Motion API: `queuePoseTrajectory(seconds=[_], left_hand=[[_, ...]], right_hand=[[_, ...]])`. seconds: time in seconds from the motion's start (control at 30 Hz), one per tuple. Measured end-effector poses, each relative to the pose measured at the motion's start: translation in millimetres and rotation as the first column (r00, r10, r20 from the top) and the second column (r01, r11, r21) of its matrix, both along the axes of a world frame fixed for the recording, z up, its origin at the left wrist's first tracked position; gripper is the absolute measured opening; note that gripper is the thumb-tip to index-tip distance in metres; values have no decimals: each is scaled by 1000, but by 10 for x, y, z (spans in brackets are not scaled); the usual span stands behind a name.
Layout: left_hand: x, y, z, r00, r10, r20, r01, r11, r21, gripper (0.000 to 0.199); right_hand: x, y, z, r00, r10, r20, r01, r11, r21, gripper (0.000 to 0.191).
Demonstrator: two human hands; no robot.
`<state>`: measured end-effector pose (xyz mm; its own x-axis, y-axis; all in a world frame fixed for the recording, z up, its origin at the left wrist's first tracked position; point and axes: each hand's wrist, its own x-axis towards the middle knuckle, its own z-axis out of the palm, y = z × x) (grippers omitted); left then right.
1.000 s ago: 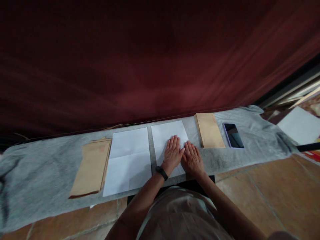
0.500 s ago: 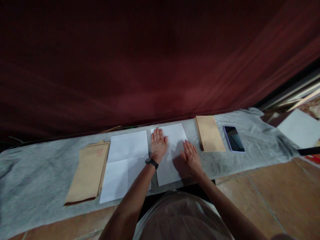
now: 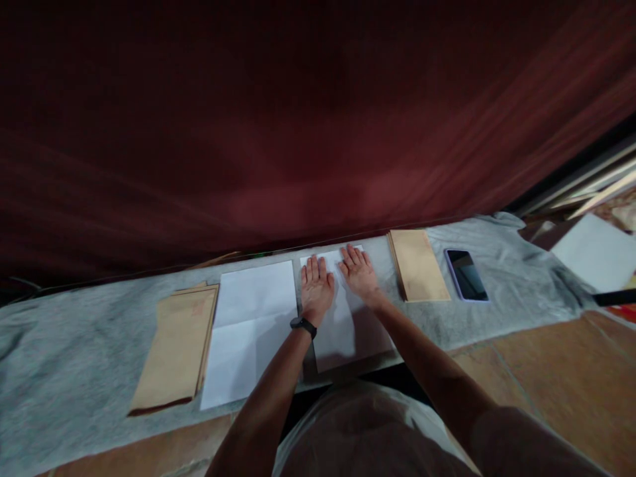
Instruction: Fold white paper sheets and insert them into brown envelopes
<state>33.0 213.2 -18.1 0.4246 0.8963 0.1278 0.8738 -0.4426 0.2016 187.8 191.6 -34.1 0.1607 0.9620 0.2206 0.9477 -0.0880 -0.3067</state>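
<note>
A white sheet of paper [image 3: 334, 338] lies in front of me on the grey cloth. My left hand [image 3: 317, 286] rests flat on its upper left part, fingers stretched out, a dark band on the wrist. Spread over the upper right part of the same sheet is my right hand [image 3: 360, 273], palm down. Neither hand grips anything. Just left of this sheet lies another white paper [image 3: 253, 311] with a crease across its middle.
Brown envelopes form a stack [image 3: 173, 351] at the left and a smaller stack [image 3: 420, 265] at the right. Beyond the latter lies a phone [image 3: 466, 275]. The grey cloth [image 3: 74, 358] covers a narrow surface against a dark red curtain [image 3: 318, 132]. Tiled floor [image 3: 556, 358] shows below.
My right hand has slid from the sheet's right edge up to its top right part, the fingers now nearer the far edge. My left hand has stayed in place.
</note>
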Motion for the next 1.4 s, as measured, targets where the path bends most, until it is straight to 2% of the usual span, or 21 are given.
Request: queuePoseTrajectory(seconds=[0.17, 0.27, 0.33, 0.43, 0.5, 0.6, 0.7, 0.8, 0.9, 1.0, 1.07, 1.23, 1.4], left_hand=[[11, -1, 17, 1000, 12, -8, -12, 1000, -4, 60], [9, 0, 28, 1000, 8, -9, -8, 1000, -8, 60], [7, -5, 30, 1000, -3, -9, 3, 1000, -5, 60], [8, -13, 18, 1000, -13, -11, 13, 1000, 4, 60], [6, -4, 7, 1000, -8, -6, 8, 1000, 10, 59], [-7, 33, 18, 1000, -4, 10, 4, 1000, 17, 58], [-11, 4, 82, 999, -28, 43, 27, 999, 35, 57], [11, -272, 138, 989, -119, 88, 113, 991, 71, 57], [-10, -796, 99, 953, -281, 114, 273, 959, 79, 56], [-166, -1297, -1, 938, -330, 109, 321, 943, 93, 58], [-338, -1499, -45, 935, -347, 76, 338, 935, 105, 61], [-756, -1655, -61, 923, -384, -28, 385, 918, 98, 68], [-895, -1731, -50, 907, -416, -67, 421, 903, 90, 67]], right_hand=[[207, -2, 3, 992, -126, -12, 126, 992, -27, 59], [169, -143, 35, 984, -178, -14, 178, 984, -2, 60], [60, -375, 53, 990, -144, -7, 144, 989, 33, 60], [-152, -884, 67, 998, 52, 32, -52, 999, -3, 60], [-265, -1221, 72, 989, 136, 51, -135, 990, -32, 59], [-346, -1537, 80, 991, 111, 68, -108, 993, -44, 59], [-356, -1604, 91, 995, 59, 79, -56, 998, -33, 58], [-351, -1572, 92, 995, 51, 85, -49, 999, -20, 58], [-350, -1566, 74, 992, 63, 110, -61, 998, -19, 59], [-333, -1605, 49, 988, 86, 129, -85, 996, -14, 62], [-298, -1655, 40, 990, 77, 116, -78, 997, 4, 61], [-127, -1879, 53, 996, 34, 88, -36, 999, 22, 56], [30, -2151, 64, 992, 90, 86, -91, 996, 8, 57]])
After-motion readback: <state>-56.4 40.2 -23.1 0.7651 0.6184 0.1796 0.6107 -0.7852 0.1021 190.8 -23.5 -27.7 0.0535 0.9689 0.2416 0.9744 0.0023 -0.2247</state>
